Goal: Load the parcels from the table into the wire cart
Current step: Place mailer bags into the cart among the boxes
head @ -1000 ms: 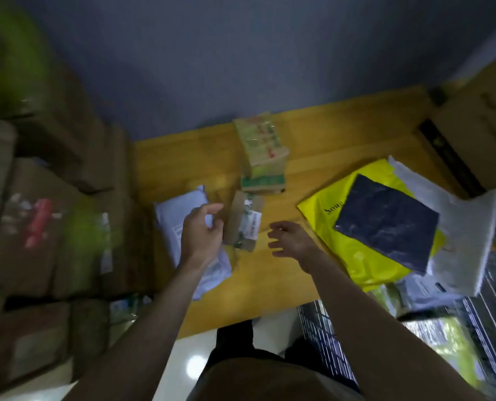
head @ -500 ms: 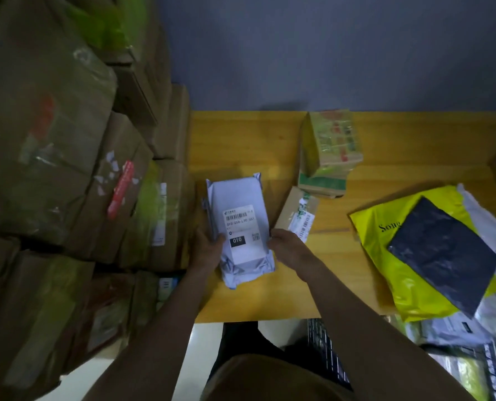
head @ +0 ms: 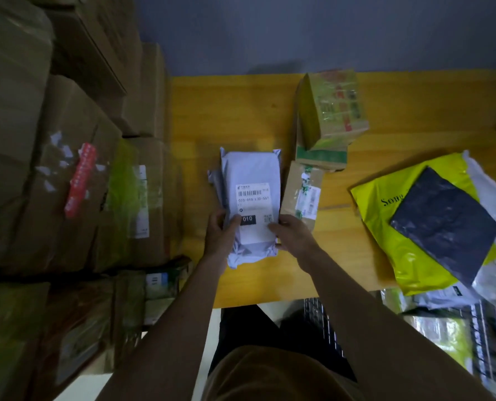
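Both hands pinch the white mailer bag (head: 252,204) at its near end, left hand (head: 220,237) on one side, right hand (head: 291,235) on the other. It lies on the yellow table (head: 241,111). It looks soft and light, so holding both sides seems best. A small brown box (head: 300,195) sits just beside it. The wire cart (head: 472,337) waits low on the right, past the table edge.
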